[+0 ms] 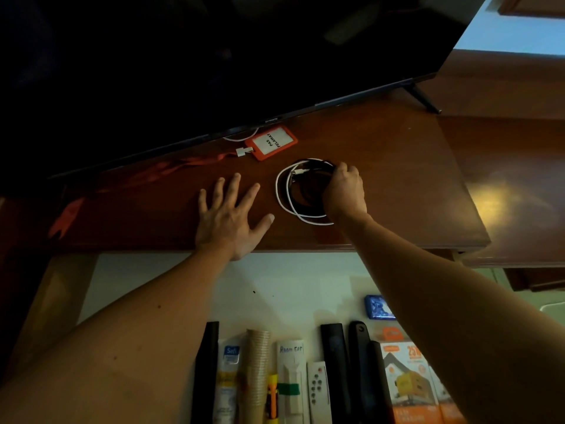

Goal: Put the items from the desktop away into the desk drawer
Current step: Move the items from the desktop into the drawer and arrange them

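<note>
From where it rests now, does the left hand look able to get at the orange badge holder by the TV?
Probably yes. The left hand lies flat and open on the desktop, and the orange badge holder sits just beyond its fingertips with bare wood between. The right hand is off to the side on the coiled cables.

Right hand [344, 191] on coiled cables [301, 191] (probably gripping)

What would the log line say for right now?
right hand: closing on coiled cables | left hand: flat on desktop | orange badge holder: on desktop | drawer: open
</note>
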Available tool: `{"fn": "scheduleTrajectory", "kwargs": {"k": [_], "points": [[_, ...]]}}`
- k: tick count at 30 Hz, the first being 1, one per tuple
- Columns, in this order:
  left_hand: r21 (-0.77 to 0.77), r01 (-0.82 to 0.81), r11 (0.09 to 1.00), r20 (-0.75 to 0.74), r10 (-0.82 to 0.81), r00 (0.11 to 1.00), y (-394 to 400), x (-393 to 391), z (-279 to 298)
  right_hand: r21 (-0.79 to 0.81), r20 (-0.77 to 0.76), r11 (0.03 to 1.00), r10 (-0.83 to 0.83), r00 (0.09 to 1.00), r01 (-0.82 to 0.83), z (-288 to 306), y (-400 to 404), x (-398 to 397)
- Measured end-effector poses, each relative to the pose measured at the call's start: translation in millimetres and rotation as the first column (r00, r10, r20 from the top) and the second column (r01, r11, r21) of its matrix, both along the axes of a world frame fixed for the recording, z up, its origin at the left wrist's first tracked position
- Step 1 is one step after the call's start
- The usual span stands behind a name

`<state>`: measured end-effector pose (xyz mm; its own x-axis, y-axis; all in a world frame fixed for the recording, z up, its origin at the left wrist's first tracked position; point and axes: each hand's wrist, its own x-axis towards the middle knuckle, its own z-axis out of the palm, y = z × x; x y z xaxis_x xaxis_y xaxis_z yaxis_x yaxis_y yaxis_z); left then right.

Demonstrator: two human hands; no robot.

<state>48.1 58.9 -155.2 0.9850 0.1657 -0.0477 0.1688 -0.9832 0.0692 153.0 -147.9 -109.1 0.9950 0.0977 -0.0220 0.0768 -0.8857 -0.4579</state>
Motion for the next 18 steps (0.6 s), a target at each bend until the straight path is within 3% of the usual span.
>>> {"fn": "scheduleTrajectory", "kwargs": {"k": [10,18], "points": [[0.009,-0.001,1.0,-0.001,0.001,1.0,0,1,0,0.003,-0.05,1.0,-0.028,0.998,0.028,4,-6,3],[0.007,-0.002,1.0,-0.014,0.002,1.0,-1,-1,3,0.136,-0.136,0.986,-0.081,0.987,0.1,4,-11,-15]]}}
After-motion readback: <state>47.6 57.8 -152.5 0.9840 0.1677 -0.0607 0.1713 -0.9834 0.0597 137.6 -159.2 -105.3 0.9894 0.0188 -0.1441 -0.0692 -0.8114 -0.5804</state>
